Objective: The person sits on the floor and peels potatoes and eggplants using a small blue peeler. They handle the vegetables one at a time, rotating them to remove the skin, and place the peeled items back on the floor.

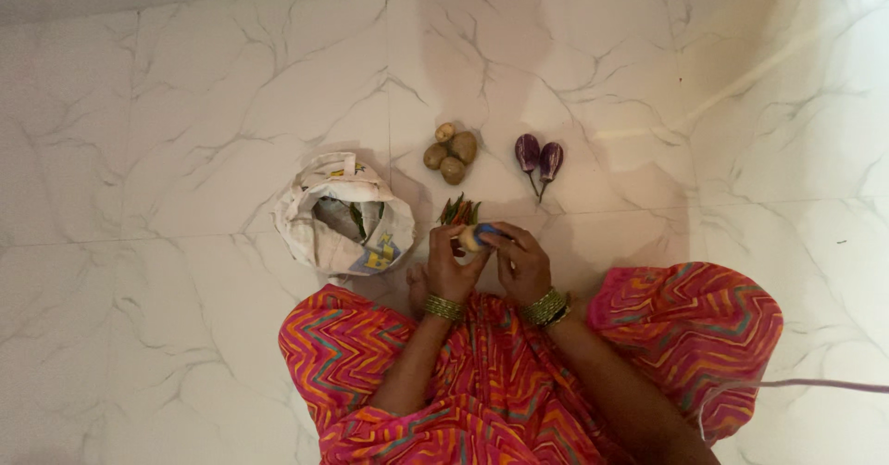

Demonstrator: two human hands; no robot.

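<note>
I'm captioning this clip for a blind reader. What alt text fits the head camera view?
Seen from above, a person seated on a white marble floor holds a pale potato in the left hand, with the right hand against it holding something blue. On the floor ahead lie chillies, four potatoes, two purple eggplants and an open cloth bag.
</note>
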